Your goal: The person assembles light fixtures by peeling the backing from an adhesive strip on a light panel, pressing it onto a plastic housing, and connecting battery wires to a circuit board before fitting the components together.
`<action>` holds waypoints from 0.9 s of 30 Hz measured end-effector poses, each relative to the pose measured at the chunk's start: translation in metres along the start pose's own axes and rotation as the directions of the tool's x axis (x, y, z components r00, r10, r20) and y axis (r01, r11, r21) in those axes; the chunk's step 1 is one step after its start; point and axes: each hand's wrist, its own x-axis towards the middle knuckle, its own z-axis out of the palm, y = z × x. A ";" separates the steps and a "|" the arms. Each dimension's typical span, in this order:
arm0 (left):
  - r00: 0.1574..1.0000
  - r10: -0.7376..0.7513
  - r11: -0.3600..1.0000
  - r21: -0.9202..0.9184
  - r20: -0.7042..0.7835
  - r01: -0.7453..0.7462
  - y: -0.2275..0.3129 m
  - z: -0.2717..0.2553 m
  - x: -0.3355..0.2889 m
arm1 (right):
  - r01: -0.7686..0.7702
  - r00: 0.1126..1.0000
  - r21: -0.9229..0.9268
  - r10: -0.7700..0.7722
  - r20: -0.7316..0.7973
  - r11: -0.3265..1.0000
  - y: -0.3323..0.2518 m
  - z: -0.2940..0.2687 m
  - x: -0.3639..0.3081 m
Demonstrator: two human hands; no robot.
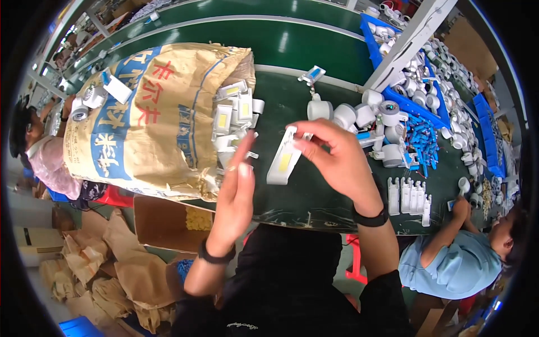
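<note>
Pinched between the thumb and fingers of my right hand [339,157] is a slim white plastic lamp housing [277,171] with a yellow light panel. It is tilted above the green tabletop [303,208]. My left hand [231,196] is raised beside the mouth of a large paper sack [149,132], its fingers stretched out and nothing seen in them. Several similar white housings with yellow panels [242,108] spill from the sack's mouth. Beyond my right hand sit round white lamp heads [343,115] with wires and a heap of blue cylindrical parts [420,140].
A row of narrow white pieces [410,196] lies right of my forearm. Blue bins [429,106] of lamp heads stand at the far right, behind a metal post [407,48]. A co-worker in a blue shirt [452,261] sits at right. An open cardboard box [163,222] is below the sack.
</note>
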 end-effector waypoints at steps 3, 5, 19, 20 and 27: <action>0.856 -0.279 0.668 -0.552 0.436 0.499 0.004 0.039 0.015 | -0.184 0.982 0.194 0.173 0.069 0.964 -0.013 -0.006 -0.025; 0.808 -0.352 0.498 -0.636 0.472 0.589 0.006 0.050 0.018 | -0.043 0.981 -0.089 0.025 -0.190 0.995 -0.001 -0.002 -0.044; 0.800 -0.423 0.375 -0.722 0.425 0.582 -0.007 0.084 0.006 | 0.264 0.930 -0.526 -0.357 -0.083 0.809 0.015 -0.005 -0.105; 0.804 -0.423 0.381 -0.722 0.419 0.577 -0.003 0.084 0.006 | 0.271 0.927 -0.529 -0.366 -0.082 0.804 0.014 -0.005 -0.105; 0.804 -0.426 0.400 -0.711 0.414 0.578 0.000 0.086 0.004 | 0.308 0.915 -0.525 -0.399 -0.065 0.793 0.014 -0.005 -0.104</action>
